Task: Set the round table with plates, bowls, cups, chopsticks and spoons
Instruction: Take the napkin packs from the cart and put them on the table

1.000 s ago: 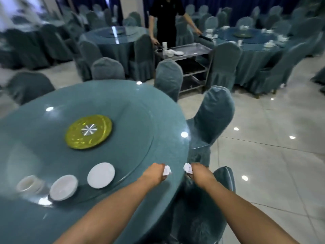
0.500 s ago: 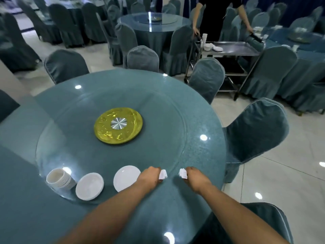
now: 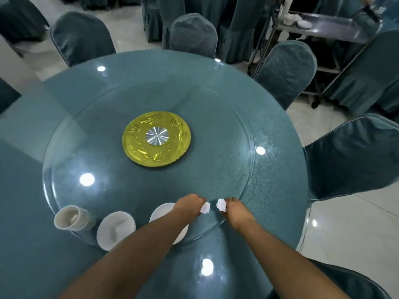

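The round desk (image 3: pixel 269 134) now fills most of the view; against the frame half a second back, the camera has tipped down and closer, so the far chairs and the standing person have slid out of the top, and only a corner of the metal trolley (image 3: pixel 328 26) shows at the upper right. The desk wears a teal cloth under a large glass turntable (image 3: pixel 216 117), with a gold disc (image 3: pixel 179 145) and its silver hub at the centre. Teal-covered chairs (image 3: pixel 287 70) ring it.

On the turntable's near-left edge, as before, stand three white pieces in a row: a stack of cups (image 3: pixel 72 217) tipped toward the camera, a white bowl or dish (image 3: pixel 115 228) beside it, and a white plate (image 3: pixel 160 212) partly hidden under the left forearm. The cups appear nested; what else they hold cannot be told.

Both hands have kept their hold. The left hand (image 3: pixel 189 205) is curled, pinching a small white ridged piece (image 3: pixel 205 207). The right hand (image 3: pixel 234 209) is curled likewise round a matching white piece (image 3: pixel 221 205). The two pieces sit just beside each other, above the near edge of the turntable, slightly apart. What they are is too small to tell.
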`<action>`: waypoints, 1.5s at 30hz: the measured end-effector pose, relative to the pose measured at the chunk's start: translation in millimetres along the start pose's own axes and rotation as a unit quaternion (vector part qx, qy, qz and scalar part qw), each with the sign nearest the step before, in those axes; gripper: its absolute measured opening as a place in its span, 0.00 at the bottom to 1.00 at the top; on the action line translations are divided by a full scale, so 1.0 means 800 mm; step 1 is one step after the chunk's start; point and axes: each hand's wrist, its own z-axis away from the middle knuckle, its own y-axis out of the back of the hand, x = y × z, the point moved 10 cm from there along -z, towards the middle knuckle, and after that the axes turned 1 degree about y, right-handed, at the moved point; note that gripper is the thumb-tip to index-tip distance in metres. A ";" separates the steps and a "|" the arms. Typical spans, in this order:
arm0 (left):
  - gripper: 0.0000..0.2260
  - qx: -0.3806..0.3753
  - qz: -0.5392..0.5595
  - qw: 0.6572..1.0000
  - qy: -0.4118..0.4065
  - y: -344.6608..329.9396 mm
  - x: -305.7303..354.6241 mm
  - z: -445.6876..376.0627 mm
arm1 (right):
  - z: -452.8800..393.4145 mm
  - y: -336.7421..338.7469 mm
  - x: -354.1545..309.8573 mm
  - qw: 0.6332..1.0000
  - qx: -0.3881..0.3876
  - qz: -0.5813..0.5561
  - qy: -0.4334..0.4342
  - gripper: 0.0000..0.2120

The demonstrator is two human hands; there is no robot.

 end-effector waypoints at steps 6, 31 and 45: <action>0.12 0.005 -0.019 1.000 0.005 -0.003 -0.011 -0.034 | -0.042 -0.005 -0.002 0.997 -0.001 0.066 0.033 0.20; 0.29 0.025 -0.006 0.999 0.042 -0.010 -0.053 -0.069 | -0.101 -0.004 -0.028 0.993 0.014 0.101 0.054 0.30; 0.30 0.064 0.031 0.996 0.056 0.039 -0.008 -0.010 | -0.016 0.044 0.011 0.996 0.056 0.073 0.014 0.23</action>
